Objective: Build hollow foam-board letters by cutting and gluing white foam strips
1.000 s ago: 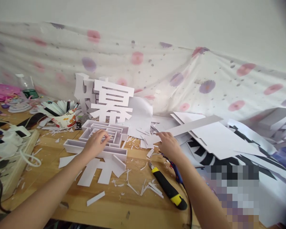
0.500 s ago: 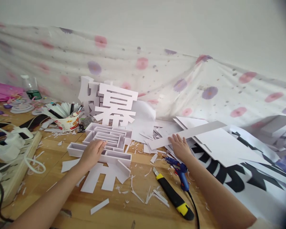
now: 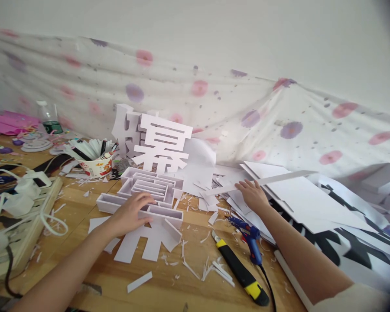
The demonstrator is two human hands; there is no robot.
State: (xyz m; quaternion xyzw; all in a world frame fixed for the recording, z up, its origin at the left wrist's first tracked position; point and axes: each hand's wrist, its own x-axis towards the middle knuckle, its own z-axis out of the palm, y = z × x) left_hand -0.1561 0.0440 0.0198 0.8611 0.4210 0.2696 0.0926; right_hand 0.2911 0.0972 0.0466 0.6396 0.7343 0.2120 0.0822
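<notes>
My left hand (image 3: 133, 212) rests on the lower part of a white foam-board character (image 3: 149, 188) with raised walls, its fingers apart over the long lower channel. My right hand (image 3: 251, 193) is at a long white strip (image 3: 279, 177), thumb and fingers around its near edge, the strip tilted up. Flat legs of the character (image 3: 152, 245) lie toward me. A blue glue gun (image 3: 250, 238) and a black and yellow cutter (image 3: 240, 271) lie below my right hand.
Finished white characters (image 3: 164, 143) stand behind. At the left are a paper tub of white sticks (image 3: 95, 167), a power strip (image 3: 35, 242) and a bottle (image 3: 50, 119). White boards (image 3: 312, 199) are stacked at the right. Scraps (image 3: 222, 273) litter the wooden table (image 3: 169, 290).
My left hand has moved down and right, its fingers spreading. The strip has tilted up on its edge at my right hand. The whole view has shifted slightly.
</notes>
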